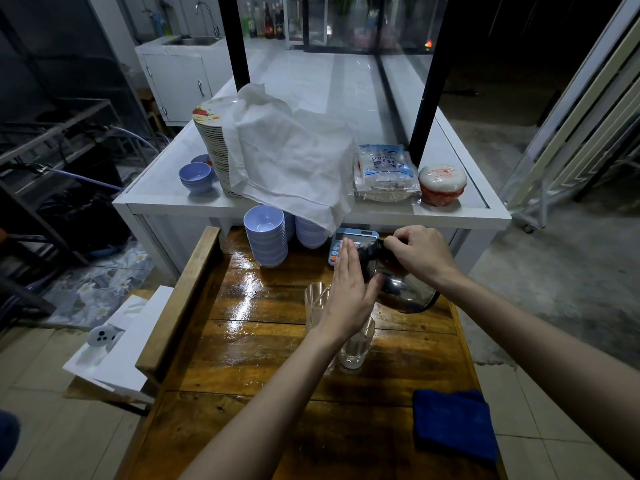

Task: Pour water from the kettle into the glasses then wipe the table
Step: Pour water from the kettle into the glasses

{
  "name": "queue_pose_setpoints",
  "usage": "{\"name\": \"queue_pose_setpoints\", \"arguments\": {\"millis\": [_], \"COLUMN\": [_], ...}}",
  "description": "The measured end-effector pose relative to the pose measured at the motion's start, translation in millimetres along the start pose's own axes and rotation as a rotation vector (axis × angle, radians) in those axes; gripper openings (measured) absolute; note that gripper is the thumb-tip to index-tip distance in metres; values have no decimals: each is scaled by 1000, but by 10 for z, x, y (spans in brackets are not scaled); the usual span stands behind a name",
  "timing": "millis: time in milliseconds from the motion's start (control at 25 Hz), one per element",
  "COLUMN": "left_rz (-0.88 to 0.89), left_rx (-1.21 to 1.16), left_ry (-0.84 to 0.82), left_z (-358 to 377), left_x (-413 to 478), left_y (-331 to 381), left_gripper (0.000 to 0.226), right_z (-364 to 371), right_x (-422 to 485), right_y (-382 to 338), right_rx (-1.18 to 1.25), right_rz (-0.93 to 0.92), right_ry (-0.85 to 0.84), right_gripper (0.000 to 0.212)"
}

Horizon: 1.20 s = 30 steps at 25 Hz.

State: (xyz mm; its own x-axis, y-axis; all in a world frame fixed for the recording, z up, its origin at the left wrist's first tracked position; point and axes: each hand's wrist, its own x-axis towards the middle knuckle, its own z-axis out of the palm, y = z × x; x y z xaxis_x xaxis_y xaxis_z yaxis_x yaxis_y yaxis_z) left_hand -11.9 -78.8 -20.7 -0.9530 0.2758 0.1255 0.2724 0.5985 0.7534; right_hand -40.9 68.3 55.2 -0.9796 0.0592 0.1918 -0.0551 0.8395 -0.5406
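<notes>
Pouring under way over the glossy brown wooden worktop [263, 344], wiping not yet begun.

The right hand [420, 252] is clenched around the black handle of the rounded shiny steel kettle [398, 289], which tilts toward the two clear ribbed drinking glasses [356, 344] standing close together mid-worktop. The left hand [348, 292] is flat and released, fingers straight, its palm pressed to the kettle's side to steady it, and it hides part of the farther glass. The nearer glass seems to hold a little water at its base; no stream can be made out. The wood gleams, possibly wet. A folded dark blue cloth [453, 422] lies untouched near the worktop's right front edge, presumably for wiping.
</notes>
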Motion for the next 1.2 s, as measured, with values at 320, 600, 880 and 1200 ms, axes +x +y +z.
{"name": "queue_pose_setpoints", "arguments": {"millis": [320,600,880,1200], "left_rz": [-8,-13,-19,-20], "left_rx": [8,-16,-4,3], "left_ry": [-7,-18,-16,-7], "left_z": [-5,6,0,-26], "left_x": [-6,-43,-43,-43], "left_y": [-27,-10,-13,-39], "left_gripper": [78,78,78,78], "right_z": [25,26,36,96], "right_x": [-5,-20,-7,13], "right_y": [-10,-16,-32,-20], "right_rx": [-19,-59,-83,-60], "right_rz": [-33,-60,-88,-82], "right_ry": [0,21,41,39], "right_gripper": [35,36,36,36]}}
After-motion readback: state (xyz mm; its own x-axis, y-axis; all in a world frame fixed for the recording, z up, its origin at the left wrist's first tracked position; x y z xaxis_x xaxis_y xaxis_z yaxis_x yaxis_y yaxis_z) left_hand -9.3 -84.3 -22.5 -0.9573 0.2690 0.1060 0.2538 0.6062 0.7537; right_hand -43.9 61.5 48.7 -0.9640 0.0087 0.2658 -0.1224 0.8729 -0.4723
